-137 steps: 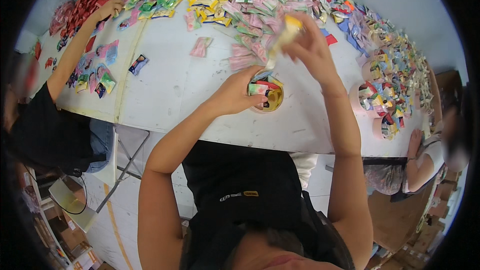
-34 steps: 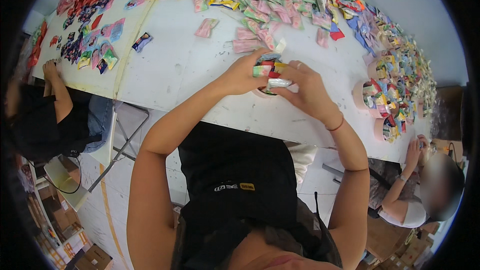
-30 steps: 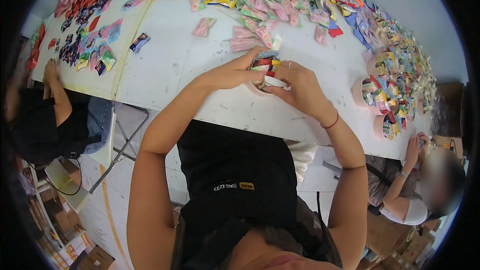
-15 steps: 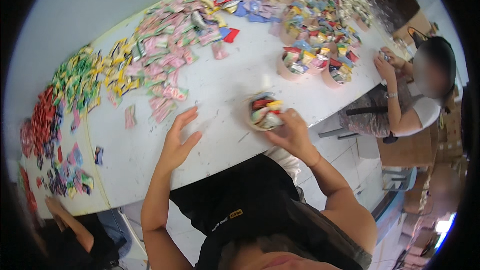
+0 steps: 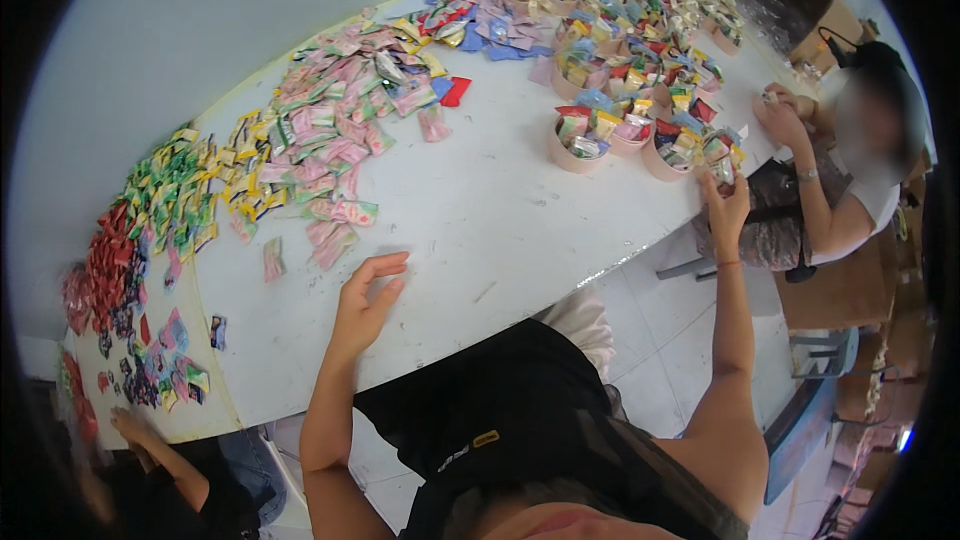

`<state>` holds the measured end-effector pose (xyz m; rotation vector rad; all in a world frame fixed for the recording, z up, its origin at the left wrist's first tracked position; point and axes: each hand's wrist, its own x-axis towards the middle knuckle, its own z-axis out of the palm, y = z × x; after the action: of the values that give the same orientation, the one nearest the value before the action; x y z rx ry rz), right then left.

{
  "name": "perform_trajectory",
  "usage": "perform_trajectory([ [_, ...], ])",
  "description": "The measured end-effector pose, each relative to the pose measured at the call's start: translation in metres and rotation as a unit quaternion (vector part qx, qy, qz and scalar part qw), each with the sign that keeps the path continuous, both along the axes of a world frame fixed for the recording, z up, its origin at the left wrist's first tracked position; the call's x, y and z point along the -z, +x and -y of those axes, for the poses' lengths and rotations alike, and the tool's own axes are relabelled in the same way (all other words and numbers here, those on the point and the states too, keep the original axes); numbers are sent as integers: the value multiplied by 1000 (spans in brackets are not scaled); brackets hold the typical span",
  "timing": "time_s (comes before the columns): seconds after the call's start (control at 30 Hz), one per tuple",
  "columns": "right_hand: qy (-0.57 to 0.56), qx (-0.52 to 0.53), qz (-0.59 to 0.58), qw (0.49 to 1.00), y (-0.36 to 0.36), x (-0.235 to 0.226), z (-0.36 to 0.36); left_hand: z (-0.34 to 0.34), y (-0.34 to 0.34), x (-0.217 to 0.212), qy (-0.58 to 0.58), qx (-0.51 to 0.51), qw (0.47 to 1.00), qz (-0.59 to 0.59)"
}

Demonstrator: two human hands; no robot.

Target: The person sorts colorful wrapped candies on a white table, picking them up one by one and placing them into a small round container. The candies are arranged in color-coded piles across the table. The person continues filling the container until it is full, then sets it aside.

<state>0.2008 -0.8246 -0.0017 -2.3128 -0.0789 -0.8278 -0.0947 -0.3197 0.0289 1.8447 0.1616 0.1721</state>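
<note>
At the right edge of the table my right hand (image 5: 727, 205) grips a tub of wrapped sweets (image 5: 722, 158); my fingers and palm hide most of its wall. Beside it stand several pale pink round tubs filled with mixed sweets, the closest being one tub (image 5: 662, 167) just to its left and another tub (image 5: 574, 155) farther left. My left hand (image 5: 368, 305) hovers over or rests on the white table (image 5: 480, 210), fingers stretched and thumb apart, with nothing in it. Past its fingertips lie loose pink wrapped sweets (image 5: 330, 240).
Piles of yellow sweets (image 5: 240, 165), green sweets (image 5: 170, 185) and red sweets (image 5: 110, 250) spread along the table's left side. A co-worker (image 5: 830, 160) sits at the right, hands at the table edge. Another person's hand (image 5: 130, 425) shows at the lower left. Cardboard boxes (image 5: 840, 290) stand behind.
My right hand has carried the tub from the table's middle front to the far right, beside the other filled tubs. My left hand stays in nearly the same place, still empty.
</note>
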Motion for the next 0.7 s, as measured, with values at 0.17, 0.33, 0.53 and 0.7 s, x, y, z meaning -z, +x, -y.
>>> perform_trajectory([
  [0.17,167,-75,87,979,15,5,-3,-3,-8,4,-29,-33,999,18],
  [0.33,227,-289,86,926,-50,-38,-136,1,-5,9,-42,-73,995,49],
  [0.53,263,-483,-56,833,-29,-98,-351,1,-9,18,-20,-116,991,61],
  [0.7,181,-365,-45,912,166,-55,-499,2,-11,23,11,-157,986,57],
])
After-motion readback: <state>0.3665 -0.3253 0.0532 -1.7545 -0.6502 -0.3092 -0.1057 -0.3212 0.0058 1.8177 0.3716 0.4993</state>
